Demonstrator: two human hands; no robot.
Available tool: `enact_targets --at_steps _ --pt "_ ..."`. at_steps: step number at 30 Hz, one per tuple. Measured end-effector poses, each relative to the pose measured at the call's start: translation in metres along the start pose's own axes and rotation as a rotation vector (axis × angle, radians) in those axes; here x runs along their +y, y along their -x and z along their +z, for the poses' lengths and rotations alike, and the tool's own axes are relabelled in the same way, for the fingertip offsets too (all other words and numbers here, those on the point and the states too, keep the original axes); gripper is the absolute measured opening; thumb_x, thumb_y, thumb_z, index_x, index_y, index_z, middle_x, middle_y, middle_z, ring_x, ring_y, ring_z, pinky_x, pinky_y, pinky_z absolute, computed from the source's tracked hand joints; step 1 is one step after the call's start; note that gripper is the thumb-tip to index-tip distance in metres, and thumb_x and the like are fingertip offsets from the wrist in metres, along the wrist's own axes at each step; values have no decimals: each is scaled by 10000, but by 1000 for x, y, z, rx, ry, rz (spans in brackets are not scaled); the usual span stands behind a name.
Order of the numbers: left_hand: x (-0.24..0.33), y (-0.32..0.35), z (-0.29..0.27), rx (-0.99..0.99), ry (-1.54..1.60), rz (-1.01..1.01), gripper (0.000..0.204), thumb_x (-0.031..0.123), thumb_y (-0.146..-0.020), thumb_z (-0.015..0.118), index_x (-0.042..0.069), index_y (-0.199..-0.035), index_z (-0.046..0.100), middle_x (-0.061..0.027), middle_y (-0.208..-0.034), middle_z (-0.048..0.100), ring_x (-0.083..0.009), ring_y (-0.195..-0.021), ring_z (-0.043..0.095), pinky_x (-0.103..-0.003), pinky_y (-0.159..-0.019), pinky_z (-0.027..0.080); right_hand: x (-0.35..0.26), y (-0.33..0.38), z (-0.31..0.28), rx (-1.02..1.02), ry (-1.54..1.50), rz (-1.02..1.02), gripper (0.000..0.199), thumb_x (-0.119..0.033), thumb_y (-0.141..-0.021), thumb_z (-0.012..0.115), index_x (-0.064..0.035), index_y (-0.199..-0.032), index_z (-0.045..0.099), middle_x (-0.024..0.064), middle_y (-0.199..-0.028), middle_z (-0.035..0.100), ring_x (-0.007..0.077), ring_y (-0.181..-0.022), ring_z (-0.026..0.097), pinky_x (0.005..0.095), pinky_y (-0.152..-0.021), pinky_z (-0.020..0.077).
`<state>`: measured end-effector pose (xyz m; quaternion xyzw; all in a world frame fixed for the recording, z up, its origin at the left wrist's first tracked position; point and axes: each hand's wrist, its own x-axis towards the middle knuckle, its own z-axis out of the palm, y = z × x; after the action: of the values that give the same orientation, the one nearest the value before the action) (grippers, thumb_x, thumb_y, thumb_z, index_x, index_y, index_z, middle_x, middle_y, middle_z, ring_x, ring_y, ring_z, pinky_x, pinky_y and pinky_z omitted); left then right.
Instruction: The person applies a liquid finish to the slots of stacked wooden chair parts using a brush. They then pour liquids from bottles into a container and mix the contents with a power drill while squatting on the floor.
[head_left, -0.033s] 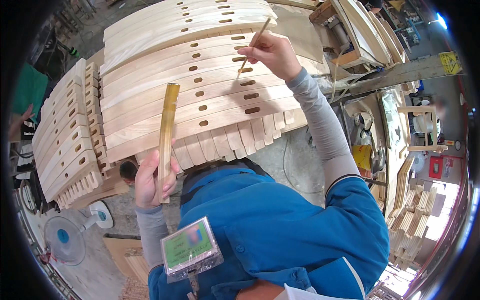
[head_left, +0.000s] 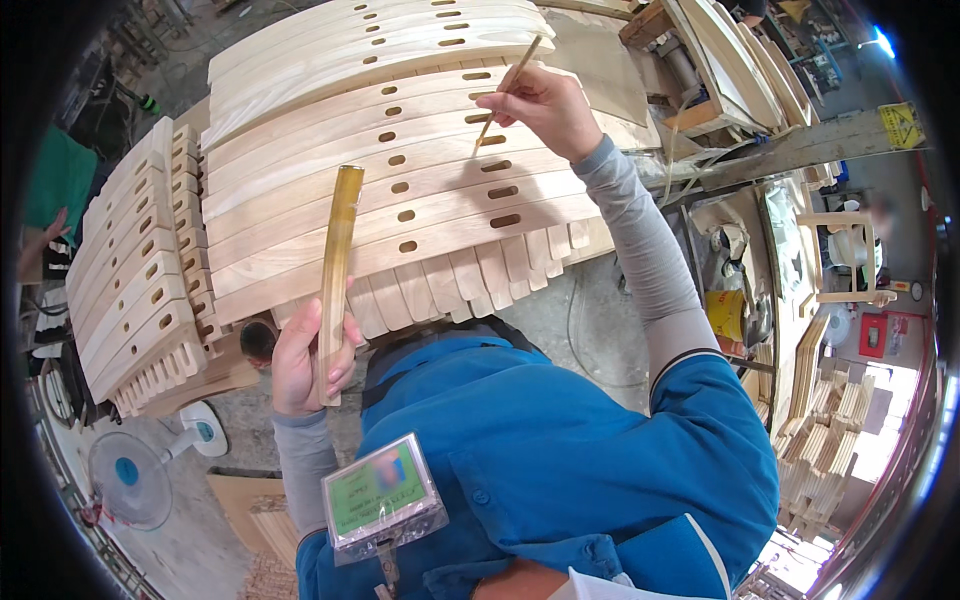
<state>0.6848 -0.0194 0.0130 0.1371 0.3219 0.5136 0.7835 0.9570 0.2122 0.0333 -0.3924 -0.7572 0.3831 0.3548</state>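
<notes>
My left hand (head_left: 298, 358) is wrapped round a long, narrow, yellowish-brown bamboo-like tube (head_left: 341, 232), held roughly upright in front of the stacked boards. My right hand (head_left: 552, 108) pinches a thin wooden stick (head_left: 521, 64) between thumb and fingers. The stick's lower tip points down at a slot in the pale wooden boards (head_left: 300, 195); whether it touches the wood I cannot tell. These boards lie side by side in a row, each with a short and a longer oval slot. Beneath them, the ends of more wooden pieces (head_left: 440, 285) stick out towards me.
Another slotted stack (head_left: 130, 250) stands at the left, and more boards (head_left: 290, 75) lie farther back. A white fan (head_left: 130, 480) is at lower left. To the right are a metal beam (head_left: 810, 155), a yellow container (head_left: 724, 315) and stacked wood parts (head_left: 830, 430). Another person's hand (head_left: 56, 225) shows far left.
</notes>
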Motion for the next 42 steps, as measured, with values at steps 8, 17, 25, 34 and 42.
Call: enact_targets --at_steps 8,17,25,34,42 --pt "-3 3 13 27 -160 21 426 243 -941 290 -23 -1274 292 -176 -774 555 -117 -402 460 -200 -293 370 3 31 -53 -37 20 64 93 -12 -805 572 43 -880 566 74 -839 602 116 -787 566 236 -721 484" --pt "2 6 46 58 -324 -47 420 213 -917 376 -42 -1249 342 -170 -796 562 -112 -408 485 -203 -304 403 13 59 -67 211 -158 49 105 -20 -786 591 39 -870 563 91 -787 604 140 -723 589 241 -676 498" --pt "12 13 61 -110 -314 -207 414 174 -906 404 -62 -1241 345 -154 -809 557 -119 -421 500 -203 -308 408 -68 77 -23 69 -898 226 130 -91 -823 559 -21 -719 525 96 -736 592 173 -609 616 252 -519 516" --pt "8 17 71 -126 -351 -159 406 167 -912 393 -63 -1243 342 -147 -811 555 -115 -421 491 -205 -313 406 -51 85 -39 -76 -875 142 86 -9 -804 552 19 -885 558 110 -888 581 144 -746 557 252 -695 454" --pt "-7 27 61 -185 57 -41 442 196 -935 328 -28 -1302 227 -88 -695 457 -78 -342 418 -178 -266 347 -66 122 -18 188 -1066 0 67 62 -771 536 2 -794 516 166 -874 595 226 -761 588 324 -721 492"
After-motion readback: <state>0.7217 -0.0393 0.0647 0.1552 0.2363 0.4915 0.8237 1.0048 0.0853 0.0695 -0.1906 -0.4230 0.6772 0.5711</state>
